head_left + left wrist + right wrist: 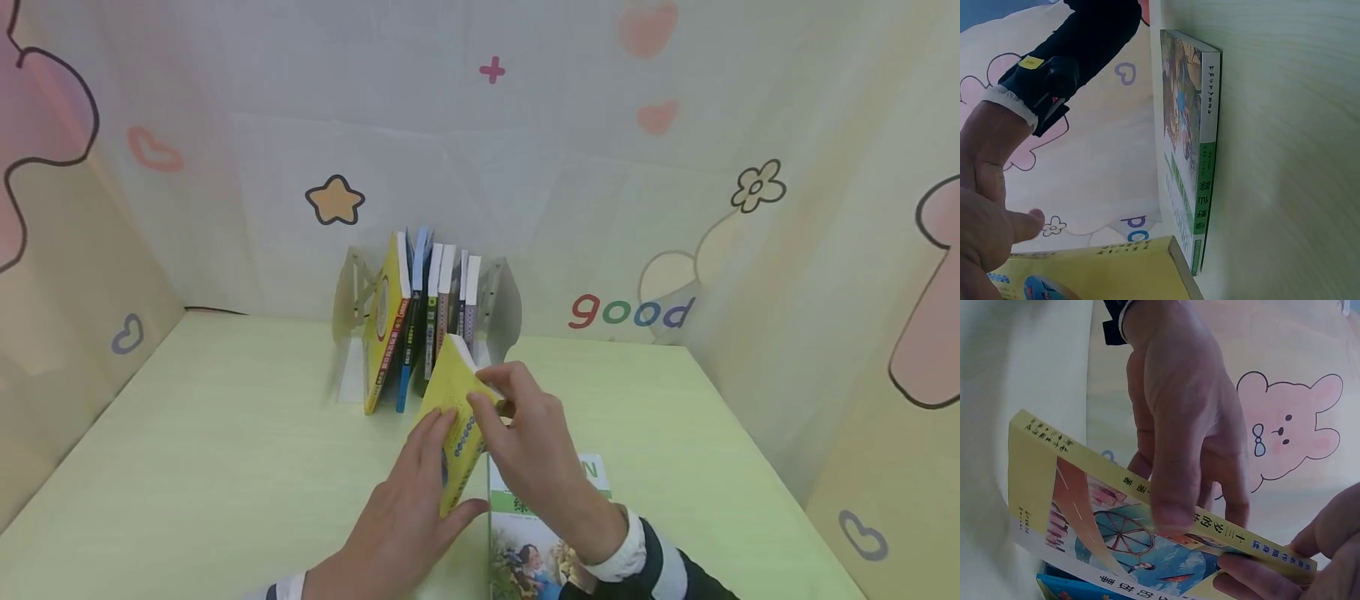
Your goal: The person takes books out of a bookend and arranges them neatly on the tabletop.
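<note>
Both hands held a yellow book [453,417] tilted on edge above a pale green counter [187,467], just in front of a row of books [431,308] standing in a bookstand [501,300] at the back wall. The left hand [408,508] lay along the book's near face with its fingers stretched over the cover and its thumb round the lower edge, gripping it; the right wrist view showed those fingers [1172,487] pressed over the spine and the illustrated cover [1116,537]. The right hand [525,433] pinched the book's upper corner between thumb and fingertips, its fingertips [1254,569] curled over the spine's end in the right wrist view. The book's far end leaned toward the row, close to the rightmost standing volumes; whether it touched them could not be told. A second book, green and white [525,533] with a picture on its cover, lay flat on the counter under the right wrist, beside the yellow one; the left wrist view showed its spine [1207,169] resting on the counter, with the yellow book's corner [1116,269] just next to it. The person wore dark sleeves with white cuffs [622,554]. A pale backdrop [630,312] printed with hearts, a star, a flower and the word "good" enclosed the counter on three sides.
</note>
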A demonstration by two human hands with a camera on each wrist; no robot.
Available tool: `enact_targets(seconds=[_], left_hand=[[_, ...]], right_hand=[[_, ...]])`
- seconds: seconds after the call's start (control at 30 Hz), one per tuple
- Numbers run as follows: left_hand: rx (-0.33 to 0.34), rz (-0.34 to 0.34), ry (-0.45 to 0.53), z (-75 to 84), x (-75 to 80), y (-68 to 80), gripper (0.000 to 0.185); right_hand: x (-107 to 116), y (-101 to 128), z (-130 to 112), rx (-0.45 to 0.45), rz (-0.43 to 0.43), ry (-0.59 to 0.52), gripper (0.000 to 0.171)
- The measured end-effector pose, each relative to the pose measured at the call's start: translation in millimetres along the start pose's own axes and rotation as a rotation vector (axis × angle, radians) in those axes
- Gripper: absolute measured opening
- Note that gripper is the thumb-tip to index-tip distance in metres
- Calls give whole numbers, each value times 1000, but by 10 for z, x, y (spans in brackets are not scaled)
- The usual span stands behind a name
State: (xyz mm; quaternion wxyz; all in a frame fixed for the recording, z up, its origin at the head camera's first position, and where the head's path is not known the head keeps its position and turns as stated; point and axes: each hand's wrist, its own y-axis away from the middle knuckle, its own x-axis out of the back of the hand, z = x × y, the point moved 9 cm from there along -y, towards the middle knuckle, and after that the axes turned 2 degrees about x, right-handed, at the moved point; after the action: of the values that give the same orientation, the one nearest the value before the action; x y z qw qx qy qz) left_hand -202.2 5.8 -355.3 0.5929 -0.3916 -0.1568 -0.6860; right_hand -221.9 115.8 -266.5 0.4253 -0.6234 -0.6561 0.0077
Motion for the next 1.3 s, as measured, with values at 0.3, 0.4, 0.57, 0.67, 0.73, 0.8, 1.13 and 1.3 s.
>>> enact_targets(seconds=[0.3, 0.4, 0.57, 0.67, 0.73, 0.8, 1.13, 1.3], left_hand=[[-5, 79, -40, -13, 75, 40, 92], [44, 57, 9, -47, 75, 41, 88], [112, 15, 99, -127, 91, 44, 83], [124, 10, 160, -166, 124, 45, 78], [119, 23, 199, -179, 161, 47, 75], [108, 34, 245, -188, 197, 48, 70], [170, -52, 691, -301, 178, 28, 57], [200, -77, 775, -371, 162, 51, 59]], right_hand=[[-98, -31, -81, -22, -38, -130, 28], [-125, -34, -97, -29, -54, -149, 31], [-171, -30, -101, -41, -75, -145, 35], [-178, -26, -111, -11, -77, -116, 37], [-186, -27, -128, 33, -83, -101, 39], [-197, -29, -149, 89, -94, -98, 40], [-234, -123, -67, 242, -157, -33, 31], [-153, -216, 87, 207, -133, 15, 24]])
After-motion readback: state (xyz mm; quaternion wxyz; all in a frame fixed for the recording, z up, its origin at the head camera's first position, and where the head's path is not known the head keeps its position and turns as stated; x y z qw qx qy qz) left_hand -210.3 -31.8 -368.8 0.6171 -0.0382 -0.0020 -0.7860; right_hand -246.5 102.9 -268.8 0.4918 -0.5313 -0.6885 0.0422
